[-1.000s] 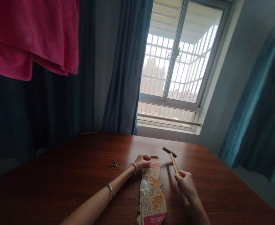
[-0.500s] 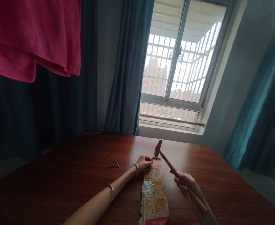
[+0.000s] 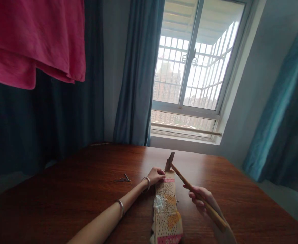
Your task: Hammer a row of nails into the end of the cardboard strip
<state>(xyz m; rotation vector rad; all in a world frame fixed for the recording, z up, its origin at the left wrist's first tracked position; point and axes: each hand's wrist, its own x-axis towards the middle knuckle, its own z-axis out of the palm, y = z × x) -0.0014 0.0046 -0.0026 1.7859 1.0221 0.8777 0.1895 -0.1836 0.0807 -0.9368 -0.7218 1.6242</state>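
My right hand (image 3: 202,200) is closed round the wooden handle of a hammer (image 3: 186,183). The hammer's dark metal head is just above the far end of a long dotted cardboard strip (image 3: 165,220), close to my left fingertips. There my left hand (image 3: 157,176) is closed in a pinch at the strip's far left corner. Whatever is between the thumb and finger is too small to make out. The strip is cream with pink bands, orange patches and a shiny, tape-like patch, and it lies lengthwise in front of me.
Several thin metal nails (image 3: 123,178) lie in a loose group left of my left hand on the brown wooden table (image 3: 87,196). Beyond the table are blue curtains (image 3: 136,84) and a barred window (image 3: 186,67). A pink cloth (image 3: 37,40) hangs at upper left.
The hammer head has come slightly down and to the left, nearer my left fingertips. My left hand keeps its pinch, and the strip stays in place. The view has shifted slightly.
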